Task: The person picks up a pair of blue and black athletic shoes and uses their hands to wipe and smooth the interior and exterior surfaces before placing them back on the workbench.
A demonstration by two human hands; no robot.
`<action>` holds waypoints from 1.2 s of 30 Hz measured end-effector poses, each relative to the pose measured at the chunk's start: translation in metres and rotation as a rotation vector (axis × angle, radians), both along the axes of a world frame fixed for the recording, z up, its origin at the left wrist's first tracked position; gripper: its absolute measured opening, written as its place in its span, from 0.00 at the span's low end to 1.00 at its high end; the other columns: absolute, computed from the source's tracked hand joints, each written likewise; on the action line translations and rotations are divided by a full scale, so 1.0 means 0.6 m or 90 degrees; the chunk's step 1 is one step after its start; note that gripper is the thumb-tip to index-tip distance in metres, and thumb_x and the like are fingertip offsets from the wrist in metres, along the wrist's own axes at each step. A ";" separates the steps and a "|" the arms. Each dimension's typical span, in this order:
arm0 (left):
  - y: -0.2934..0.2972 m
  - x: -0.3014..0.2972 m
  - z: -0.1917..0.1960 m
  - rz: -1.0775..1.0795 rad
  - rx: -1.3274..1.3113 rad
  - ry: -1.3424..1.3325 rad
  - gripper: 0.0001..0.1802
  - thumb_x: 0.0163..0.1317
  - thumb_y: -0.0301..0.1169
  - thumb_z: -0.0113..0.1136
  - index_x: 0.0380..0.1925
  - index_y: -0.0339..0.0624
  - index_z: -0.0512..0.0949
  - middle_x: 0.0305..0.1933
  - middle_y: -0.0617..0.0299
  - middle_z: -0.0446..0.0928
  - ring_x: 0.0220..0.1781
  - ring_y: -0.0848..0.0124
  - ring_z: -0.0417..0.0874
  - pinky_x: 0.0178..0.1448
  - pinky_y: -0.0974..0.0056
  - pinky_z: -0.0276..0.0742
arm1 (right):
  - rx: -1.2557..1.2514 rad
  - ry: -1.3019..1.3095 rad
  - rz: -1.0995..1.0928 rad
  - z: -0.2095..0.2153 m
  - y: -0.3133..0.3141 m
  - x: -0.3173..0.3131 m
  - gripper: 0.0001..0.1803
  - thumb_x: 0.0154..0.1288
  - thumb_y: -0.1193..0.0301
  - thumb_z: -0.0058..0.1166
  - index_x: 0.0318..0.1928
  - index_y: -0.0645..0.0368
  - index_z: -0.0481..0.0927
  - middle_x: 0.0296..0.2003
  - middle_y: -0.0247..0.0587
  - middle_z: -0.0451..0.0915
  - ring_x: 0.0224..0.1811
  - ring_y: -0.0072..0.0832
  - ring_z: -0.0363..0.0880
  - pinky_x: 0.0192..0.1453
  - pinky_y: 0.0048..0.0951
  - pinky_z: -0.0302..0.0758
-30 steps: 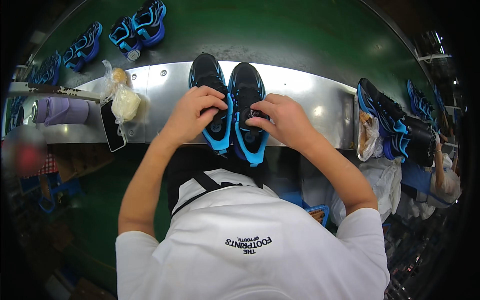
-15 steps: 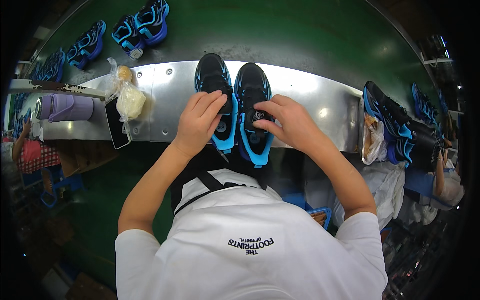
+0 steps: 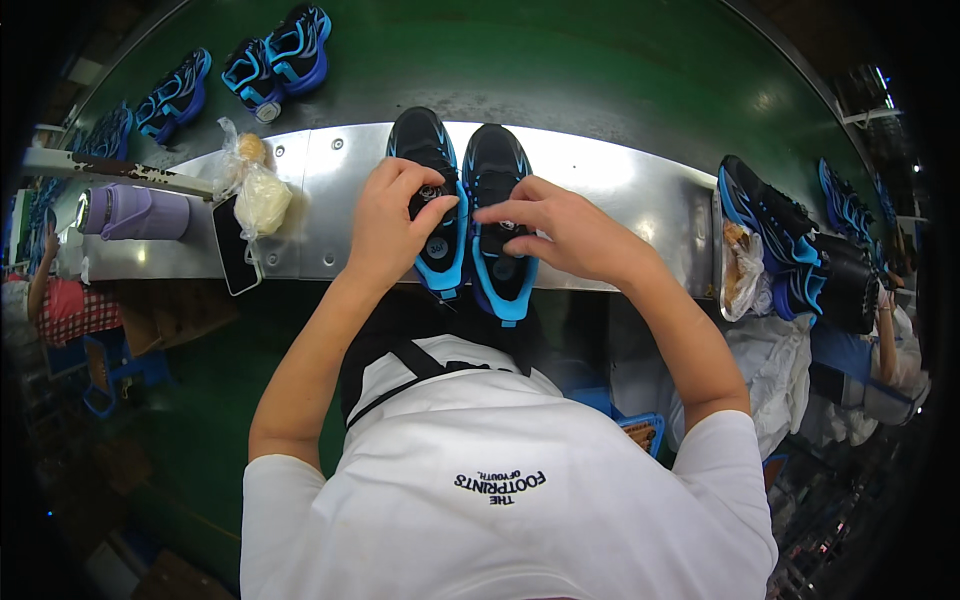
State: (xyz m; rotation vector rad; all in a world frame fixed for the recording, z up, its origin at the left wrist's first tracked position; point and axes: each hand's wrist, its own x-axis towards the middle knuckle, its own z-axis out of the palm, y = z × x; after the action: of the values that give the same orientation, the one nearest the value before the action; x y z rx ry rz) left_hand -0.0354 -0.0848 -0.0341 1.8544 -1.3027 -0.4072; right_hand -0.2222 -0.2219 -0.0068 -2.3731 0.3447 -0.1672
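Sneakers [image 3: 491, 160] beneath both hands [image 3: 578, 236]

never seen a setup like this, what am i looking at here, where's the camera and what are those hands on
There is no machine here, just a person's two bare hands. The view comes from a wide fisheye camera worn on the person's head, looking down, so straight edges look bent.

The left hand is at the opening of the left shoe, and the right hand is over the opening of the right shoe; how firmly either grips is unclear. Both shoes are black and blue, toes pointing away.

They rest on a metal ledge beside a green surface. To the left on the ledge are a purple flask, a phone and clear plastic bags.
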 end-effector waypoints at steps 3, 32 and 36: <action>0.001 -0.011 0.001 0.035 0.045 0.029 0.08 0.55 0.26 0.64 0.37 0.40 0.80 0.42 0.60 0.77 0.41 0.67 0.76 0.45 0.67 0.72 | -0.006 0.030 -0.004 -0.012 0.006 -0.003 0.15 0.59 0.64 0.62 0.47 0.52 0.82 0.31 0.40 0.77 0.36 0.38 0.77 0.44 0.34 0.73; 0.033 -0.090 0.079 -0.155 0.347 0.716 0.17 0.71 0.32 0.46 0.52 0.31 0.72 0.46 0.50 0.77 0.40 0.62 0.83 0.45 0.60 0.82 | 0.292 -0.056 -0.299 -0.074 -0.037 -0.065 0.39 0.52 0.54 0.68 0.65 0.48 0.70 0.58 0.47 0.73 0.54 0.37 0.74 0.65 0.39 0.65; -0.032 -0.063 0.076 -0.234 0.201 -0.160 0.17 0.63 0.39 0.55 0.32 0.33 0.77 0.28 0.50 0.78 0.34 0.56 0.82 0.33 0.54 0.77 | 0.139 -0.077 -0.110 -0.074 0.002 -0.051 0.48 0.46 0.51 0.71 0.68 0.47 0.65 0.65 0.57 0.63 0.68 0.50 0.59 0.70 0.46 0.58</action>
State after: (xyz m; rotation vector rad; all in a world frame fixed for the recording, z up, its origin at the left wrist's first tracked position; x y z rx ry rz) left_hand -0.0729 -0.1042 0.0115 1.9681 -1.8507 -0.6181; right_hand -0.2530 -0.2208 -0.0510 -2.1063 0.4852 -0.3349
